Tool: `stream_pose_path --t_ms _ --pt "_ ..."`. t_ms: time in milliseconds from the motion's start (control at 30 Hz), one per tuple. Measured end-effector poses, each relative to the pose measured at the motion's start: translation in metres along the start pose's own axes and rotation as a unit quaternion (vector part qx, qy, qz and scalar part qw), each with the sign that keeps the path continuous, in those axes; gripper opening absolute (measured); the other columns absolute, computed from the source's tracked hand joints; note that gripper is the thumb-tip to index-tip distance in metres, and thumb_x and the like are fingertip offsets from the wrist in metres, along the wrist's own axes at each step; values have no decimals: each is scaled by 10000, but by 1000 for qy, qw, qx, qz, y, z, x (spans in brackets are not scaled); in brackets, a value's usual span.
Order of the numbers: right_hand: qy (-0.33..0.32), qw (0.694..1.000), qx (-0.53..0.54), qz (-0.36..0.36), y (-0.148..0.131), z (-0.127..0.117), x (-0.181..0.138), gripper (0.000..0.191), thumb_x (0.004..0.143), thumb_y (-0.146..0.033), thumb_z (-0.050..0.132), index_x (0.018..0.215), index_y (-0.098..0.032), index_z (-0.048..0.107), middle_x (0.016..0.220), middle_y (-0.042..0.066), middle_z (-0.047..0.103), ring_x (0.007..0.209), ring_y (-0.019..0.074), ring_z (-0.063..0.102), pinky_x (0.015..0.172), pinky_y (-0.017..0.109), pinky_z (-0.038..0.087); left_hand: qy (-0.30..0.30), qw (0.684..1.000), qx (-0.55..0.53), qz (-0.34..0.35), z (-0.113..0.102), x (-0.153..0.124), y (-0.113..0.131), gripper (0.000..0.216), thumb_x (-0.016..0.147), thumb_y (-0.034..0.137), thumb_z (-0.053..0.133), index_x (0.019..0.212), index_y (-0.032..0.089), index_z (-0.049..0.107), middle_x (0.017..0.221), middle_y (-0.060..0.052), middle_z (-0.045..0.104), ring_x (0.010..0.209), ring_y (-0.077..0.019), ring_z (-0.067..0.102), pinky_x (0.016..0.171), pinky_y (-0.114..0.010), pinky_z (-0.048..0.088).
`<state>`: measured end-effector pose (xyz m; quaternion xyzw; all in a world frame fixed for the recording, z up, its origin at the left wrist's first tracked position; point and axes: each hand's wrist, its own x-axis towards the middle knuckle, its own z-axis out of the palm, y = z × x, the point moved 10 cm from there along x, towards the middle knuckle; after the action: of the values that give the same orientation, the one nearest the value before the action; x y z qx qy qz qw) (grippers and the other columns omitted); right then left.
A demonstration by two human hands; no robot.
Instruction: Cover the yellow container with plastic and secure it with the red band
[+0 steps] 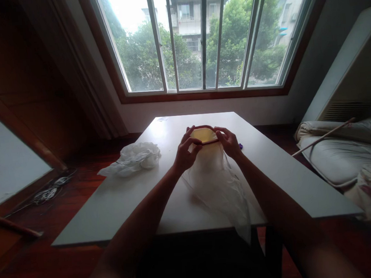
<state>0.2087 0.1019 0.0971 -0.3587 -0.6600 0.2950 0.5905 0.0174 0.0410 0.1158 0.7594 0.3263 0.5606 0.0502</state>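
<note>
My left hand (186,151) grips the left side of a rounded dark-red rim (207,143), with fingers and thumb on it. My right hand (227,142) closes on the rim's right side. Inside the rim shows a pale yellow area (202,135); whether it is a mouth or a surface, I cannot tell. Below it hangs a thin, translucent whitish bag (209,169), trailing toward me over the table's near edge. To the left, a crumpled heap of similar translucent plastic (135,158) lies on the table. A small purple thing (240,146) sits just beyond my right wrist.
The white table (107,209) stands before a wide window (193,40). Coiled cables (50,190) lie on the red floor at left. At right are a pale padded cushion (349,147) and a thin stick (326,135) beside the table.
</note>
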Motion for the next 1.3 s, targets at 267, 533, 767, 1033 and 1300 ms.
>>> stream_pose_path --t_ms 267,533,767,1033,1300 --pt "16 999 -40 -31 4 -2 2 539 871 -646 571 1118 -184 695 1291 142 664 1222 278 611 1034 449 494 -22 1000 -1 -11 6 -3 -6 236 965 421 531 995 205 622 1551 -113 424 1512 -298 256 1183 -594 329" --pt "14 998 -47 -27 1 -1 3 446 880 -558 585 1081 -183 719 1293 136 669 1235 279 604 1070 463 465 25 995 -39 -87 3 1 -25 295 960 477 531 888 211 636 1440 -99 554 1467 -292 360 1184 -586 329" --pt "16 997 -74 -24 2 -1 6 420 886 -507 583 1117 -179 707 1270 140 680 1168 276 640 1013 467 507 20 996 -23 -85 8 1 -33 266 951 461 541 880 214 606 1400 -96 570 1455 -290 370 1190 -590 324" --pt "0 982 -163 -96 -19 5 -1 413 929 -520 540 1055 -171 722 1224 159 683 1156 283 636 968 444 513 20 994 -33 -103 3 0 -39 214 932 419 559 871 215 585 1381 -108 564 1445 -305 376 1177 -573 332" --pt "-23 972 -203 -117 -18 14 -4 434 958 -550 483 924 -187 718 1137 137 674 1130 273 626 971 428 490 -14 995 -17 -101 5 0 -45 171 918 379 552 869 215 557 1431 -106 525 1473 -316 324 1187 -573 300"
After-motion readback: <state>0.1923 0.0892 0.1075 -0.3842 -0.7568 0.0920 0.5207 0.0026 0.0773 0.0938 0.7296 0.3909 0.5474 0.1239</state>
